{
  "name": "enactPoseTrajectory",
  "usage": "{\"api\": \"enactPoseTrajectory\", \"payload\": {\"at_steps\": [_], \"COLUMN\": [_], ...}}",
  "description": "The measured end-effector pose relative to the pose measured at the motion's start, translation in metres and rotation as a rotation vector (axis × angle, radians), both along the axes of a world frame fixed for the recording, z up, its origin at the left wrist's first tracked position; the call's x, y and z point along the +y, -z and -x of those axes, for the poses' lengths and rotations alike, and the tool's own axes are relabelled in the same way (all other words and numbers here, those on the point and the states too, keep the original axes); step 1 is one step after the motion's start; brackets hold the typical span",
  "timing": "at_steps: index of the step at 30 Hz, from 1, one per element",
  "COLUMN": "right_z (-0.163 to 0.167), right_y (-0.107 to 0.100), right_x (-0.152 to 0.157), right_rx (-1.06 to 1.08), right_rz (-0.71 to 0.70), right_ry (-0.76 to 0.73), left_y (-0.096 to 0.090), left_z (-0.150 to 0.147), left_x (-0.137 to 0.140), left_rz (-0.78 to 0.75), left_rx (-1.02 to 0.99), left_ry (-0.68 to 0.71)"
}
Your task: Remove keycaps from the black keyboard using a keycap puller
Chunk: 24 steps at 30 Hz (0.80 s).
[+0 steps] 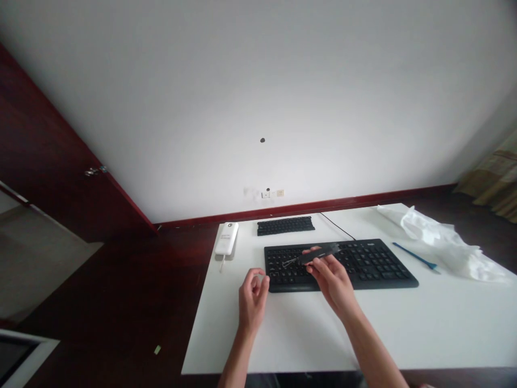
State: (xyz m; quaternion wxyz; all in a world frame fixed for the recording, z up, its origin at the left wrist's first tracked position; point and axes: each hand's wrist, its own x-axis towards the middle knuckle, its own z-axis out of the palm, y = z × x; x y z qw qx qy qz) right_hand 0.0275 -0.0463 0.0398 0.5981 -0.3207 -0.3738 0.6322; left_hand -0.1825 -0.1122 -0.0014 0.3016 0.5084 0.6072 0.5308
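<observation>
My right hand (332, 277) grips a black keyboard cleaning brush with a wire keycap puller (313, 255) just above the black keyboard (374, 265). The brush's wire loops point left and its bristles point right. Beside the keyboard's lower left corner is my left hand (253, 299), its fingers loosely curled, a gap between thumb and fingers, and nothing visible in it. Part of the keyboard is hidden behind my right hand and the brush.
Behind the keyboard lies a smaller black key panel (286, 226). A white device with a short stem (227, 238) rests at the table's left edge. To the right are a blue thin brush (415, 255) and a crumpled white plastic bag (444, 245) on the white table (307, 334).
</observation>
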Motion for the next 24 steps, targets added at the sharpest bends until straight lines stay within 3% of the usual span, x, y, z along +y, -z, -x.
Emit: {"api": "enactPoseTrajectory", "payload": {"at_steps": [7,16,24], "right_z": [0.017,0.012,0.016], "right_y": [0.025,0.025,0.029], "right_x": [-0.04,-0.045,-0.046], "right_rx": [-0.02,-0.005,-0.042], "right_rz": [0.087,0.099,0.119], "right_ry": [-0.097,-0.18,-0.201], "left_y": [-0.001,-0.001,-0.005], "left_z": [-0.012,-0.014,-0.014], "left_x": [-0.022,-0.029,-0.028], "left_rz": [0.006,-0.082,-0.09], "left_rx": [0.067,0.203,0.159], "left_ry": [0.073,0.038,0.001]}}
